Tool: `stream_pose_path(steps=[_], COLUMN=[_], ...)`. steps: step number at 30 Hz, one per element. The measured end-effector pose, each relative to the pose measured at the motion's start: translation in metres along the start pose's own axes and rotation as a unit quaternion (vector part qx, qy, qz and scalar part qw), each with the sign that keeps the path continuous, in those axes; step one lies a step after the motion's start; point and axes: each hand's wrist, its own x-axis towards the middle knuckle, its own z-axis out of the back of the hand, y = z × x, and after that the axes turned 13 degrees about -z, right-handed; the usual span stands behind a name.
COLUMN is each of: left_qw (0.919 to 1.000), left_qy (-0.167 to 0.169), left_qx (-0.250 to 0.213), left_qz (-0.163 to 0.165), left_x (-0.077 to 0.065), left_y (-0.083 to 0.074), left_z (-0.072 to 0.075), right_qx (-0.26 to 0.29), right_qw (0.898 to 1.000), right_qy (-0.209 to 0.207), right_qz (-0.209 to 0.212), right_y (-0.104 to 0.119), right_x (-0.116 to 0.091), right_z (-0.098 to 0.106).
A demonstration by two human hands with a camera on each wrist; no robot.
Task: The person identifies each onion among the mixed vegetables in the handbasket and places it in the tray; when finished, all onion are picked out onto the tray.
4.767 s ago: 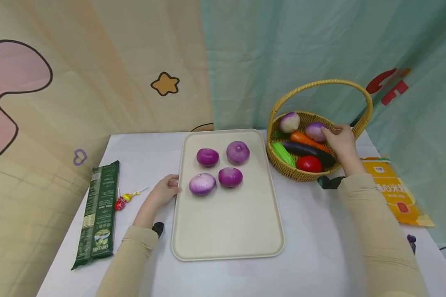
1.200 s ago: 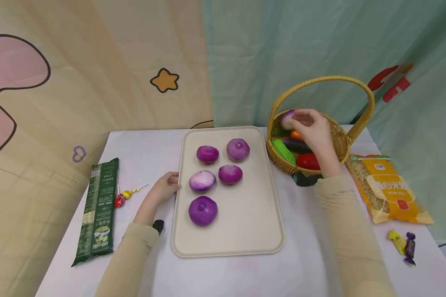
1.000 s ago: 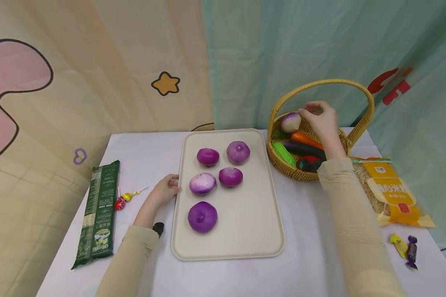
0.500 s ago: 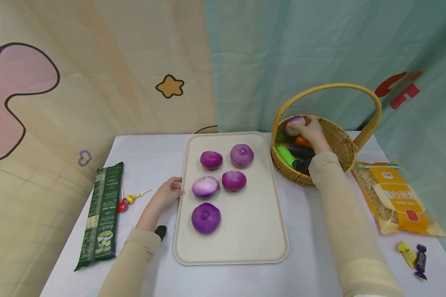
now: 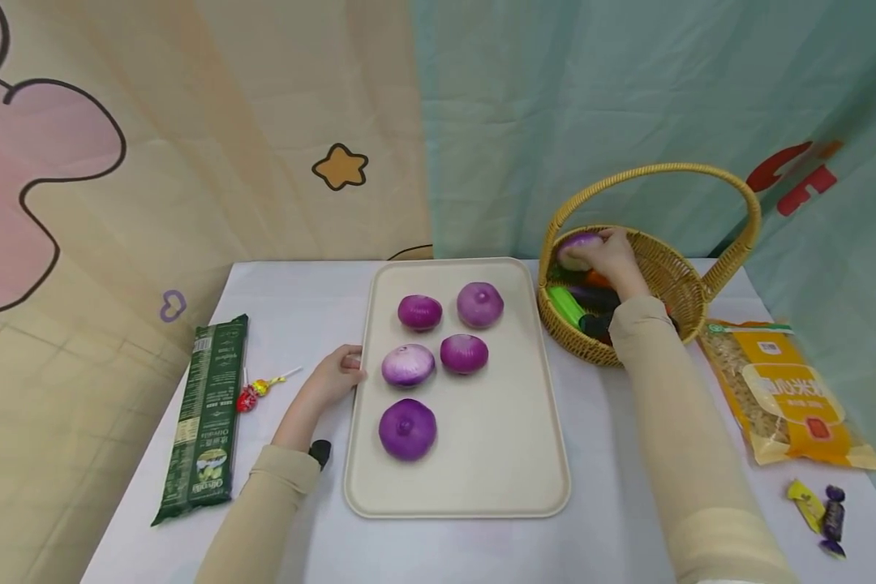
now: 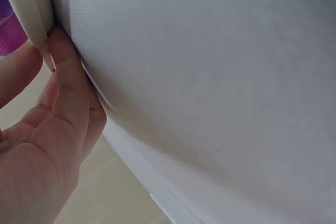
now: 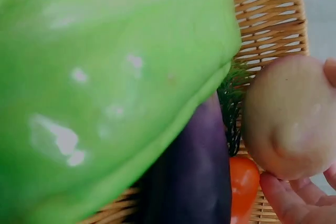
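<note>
My right hand (image 5: 619, 261) reaches into the wicker basket (image 5: 577, 345) and holds a purple-and-white turnip (image 5: 575, 248) at its back left. In the right wrist view, fingers curve round the turnip (image 7: 289, 119), beside an orange carrot (image 7: 244, 184), a dark eggplant (image 7: 197, 156) and a large green ridged vegetable (image 7: 131, 77). My left hand (image 5: 332, 380) pinches the left rim of the cream tray (image 5: 489, 454); the left wrist view shows thumb and fingers on either side of that rim (image 6: 34, 9). Several purple onions (image 5: 407, 430) sit on the tray.
A green pasta packet (image 5: 204, 414) and two lollipops (image 5: 251, 393) lie at the left. To the right are a yellow-orange bag of grain (image 5: 788, 389) and two wrapped candies (image 5: 832, 519). The basket's handle (image 5: 657, 169) arches above my right hand. Curtains hang behind the table.
A purple onion has gone from the basket to the tray's front left. My right hand has returned to the basket and taken hold of the turnip. My left hand stays at the tray rim.
</note>
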Motion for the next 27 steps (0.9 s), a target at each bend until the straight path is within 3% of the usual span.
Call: stream_pose_path(steps=[8, 14, 17, 20, 27], left_qw=[1.0, 1.0, 1.0, 0.9999, 0.9998], left_qy=[0.004, 0.005, 0.007, 0.006, 0.007], left_qx=[0.004, 0.005, 0.007, 0.01, 0.013], left_qz=[0.006, 0.004, 0.002, 0.004, 0.009], left_x=[-0.002, -0.001, -0.001, -0.001, 0.0], left_y=[-0.002, -0.001, 0.0, 0.0, -0.001], left_z=[-0.003, -0.004, -0.004, -0.003, 0.001], right_qx=[0.004, -0.026, -0.05, -0.036, 0.026], right_qw=[1.0, 0.997, 0.993, 0.989, 0.975], right_qy=[0.018, 0.02, 0.04, 0.074, 0.188], right_qz=[0.024, 0.073, 0.098, 0.12, 0.116], right_y=[-0.001, -0.015, -0.03, -0.047, -0.076], right_x=[-0.033, -0.097, -0.132, -0.159, -0.186], right_z=[0.022, 0.018, 0.001, -0.027, -0.104])
